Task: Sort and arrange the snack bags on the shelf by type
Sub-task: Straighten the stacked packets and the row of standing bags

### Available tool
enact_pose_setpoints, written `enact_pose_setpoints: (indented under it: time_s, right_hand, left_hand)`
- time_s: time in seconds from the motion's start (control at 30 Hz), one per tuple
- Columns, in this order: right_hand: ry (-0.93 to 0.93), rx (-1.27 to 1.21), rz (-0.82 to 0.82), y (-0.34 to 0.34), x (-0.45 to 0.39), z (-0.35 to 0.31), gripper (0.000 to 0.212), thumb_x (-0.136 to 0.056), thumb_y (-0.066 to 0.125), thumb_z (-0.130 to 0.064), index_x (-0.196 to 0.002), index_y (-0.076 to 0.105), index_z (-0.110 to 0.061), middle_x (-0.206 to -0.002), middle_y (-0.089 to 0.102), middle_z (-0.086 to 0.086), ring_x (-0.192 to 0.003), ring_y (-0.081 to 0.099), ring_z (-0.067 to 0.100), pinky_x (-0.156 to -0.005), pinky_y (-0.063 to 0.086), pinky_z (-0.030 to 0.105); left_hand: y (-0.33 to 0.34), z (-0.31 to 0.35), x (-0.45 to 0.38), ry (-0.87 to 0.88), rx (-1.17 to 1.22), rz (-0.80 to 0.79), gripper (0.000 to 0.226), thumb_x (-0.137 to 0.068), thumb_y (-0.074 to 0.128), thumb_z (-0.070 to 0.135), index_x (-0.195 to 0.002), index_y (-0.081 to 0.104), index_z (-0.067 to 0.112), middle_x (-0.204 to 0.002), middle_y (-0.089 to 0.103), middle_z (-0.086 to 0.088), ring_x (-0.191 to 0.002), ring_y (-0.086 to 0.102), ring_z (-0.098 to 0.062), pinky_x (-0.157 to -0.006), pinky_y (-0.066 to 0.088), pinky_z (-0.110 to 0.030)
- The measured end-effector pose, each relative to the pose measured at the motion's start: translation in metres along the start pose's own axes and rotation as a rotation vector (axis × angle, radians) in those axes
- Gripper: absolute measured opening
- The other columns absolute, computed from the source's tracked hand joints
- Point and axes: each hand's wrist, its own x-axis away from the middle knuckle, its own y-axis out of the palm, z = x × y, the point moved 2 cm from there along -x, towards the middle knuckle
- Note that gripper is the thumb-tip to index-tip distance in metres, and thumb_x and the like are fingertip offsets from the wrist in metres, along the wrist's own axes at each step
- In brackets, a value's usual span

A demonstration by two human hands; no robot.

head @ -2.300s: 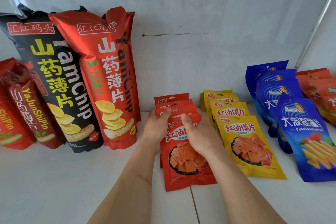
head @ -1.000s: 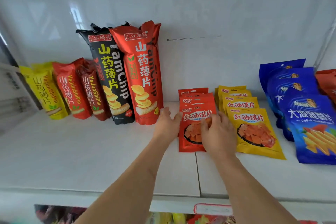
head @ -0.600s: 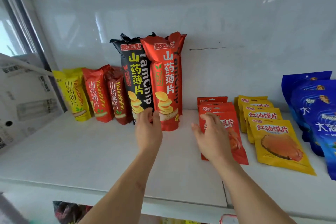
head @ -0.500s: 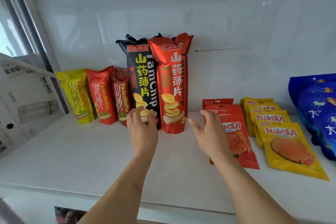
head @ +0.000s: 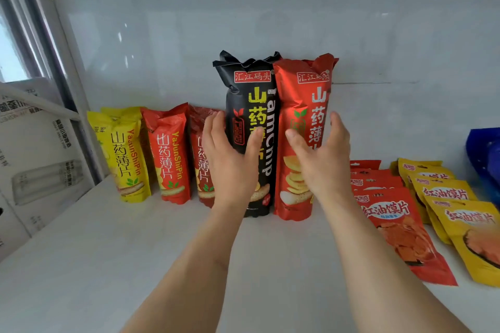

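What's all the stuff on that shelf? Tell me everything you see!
Tall yam chip bags: 2, black and red, standing at the back, middle.
Small yam chip bags: 3 seen, yellow, red, dark red, standing left.
Flat red snack packs: overlapping row, right of the tall bags.
Flat yellow snack packs: overlapping row, far right.
Blue bag: right edge, mostly cut off.
Cardboard box: white, far left.
Shelf: white.
Left hand: open grip around black bag.
Right hand: open, at red bag.

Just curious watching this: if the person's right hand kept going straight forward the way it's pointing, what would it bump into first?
Most likely the tall red yam chip bag: the right hand is open just before it, perhaps already touching; depth is unclear.
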Motion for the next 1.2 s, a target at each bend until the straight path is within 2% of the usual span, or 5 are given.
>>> enact_pose_setpoints:
  time_s: [0.37, 0.53, 0.83, 1.07, 1.2]
  right_hand:
    - [-0.383, 0.396, -0.138, -0.012, -0.081, -0.066, 0.069, -0.094, 0.042, -0.063, -0.154, 0.021, -0.035, -0.165, 0.006, -0.007, -0.152, -0.003, 0.02, -0.119, 0.008, 0.051]
    - [-0.396, 0.584, -0.335, -0.015, -0.102, -0.073, 0.059, -0.097, 0.034, -0.061, -0.151, 0.028, -0.039, -0.16, 0.027, -0.009, -0.151, 0.006, 0.018, -0.118, 0.007, 0.047]
    - [-0.417, 0.699, -0.122, -0.019, -0.101, -0.077, 0.059, -0.089, 0.046, -0.068, -0.14, 0.049, -0.038, -0.136, 0.054, 0.001, -0.134, 0.032, 0.028, -0.106, 0.024, 0.043]
    - [-0.39, 0.678, -0.159, -0.021, -0.103, -0.078, 0.057, -0.09, 0.047, -0.066, -0.14, 0.05, -0.038, -0.138, 0.053, 0.002, -0.136, 0.03, 0.028, -0.107, 0.023, 0.044]
    - [-0.366, 0.682, -0.136, -0.02, -0.103, -0.078, 0.057, -0.09, 0.048, -0.066, -0.14, 0.05, -0.038, -0.139, 0.052, 0.002, -0.137, 0.029, 0.029, -0.107, 0.023, 0.045]
  left_hand:
    - [0.002, 0.028, -0.079, 0.066, -0.007, -0.158, 0.106, -0.084, 0.074, 0.055, -0.161, 0.006, 0.029, -0.168, 0.013, -0.001, -0.154, 0.017, -0.022, -0.118, 0.03, -0.045]
    - [-0.002, 0.023, -0.088, 0.097, 0.007, -0.255, 0.098, -0.085, 0.077, 0.047, -0.159, 0.013, 0.039, -0.158, 0.035, 0.003, -0.139, 0.046, -0.018, -0.105, 0.049, -0.041]
    - [-0.008, 0.007, -0.1, 0.09, 0.069, -0.349, 0.085, -0.085, 0.079, 0.039, -0.151, 0.025, 0.048, -0.142, 0.051, 0.004, -0.121, 0.059, -0.017, -0.091, 0.059, -0.047]
    - [-0.013, 0.025, -0.1, 0.283, -0.164, -0.194, 0.086, -0.083, 0.076, 0.052, -0.154, 0.032, 0.03, -0.166, 0.008, 0.006, -0.152, 0.015, -0.018, -0.118, 0.031, -0.044]
    - [-0.007, 0.052, -0.107, 0.537, -0.494, -0.245, 0.079, -0.089, 0.061, 0.062, -0.154, 0.038, 0.023, -0.164, 0.03, 0.0, -0.155, 0.012, -0.028, -0.122, 0.016, -0.045]
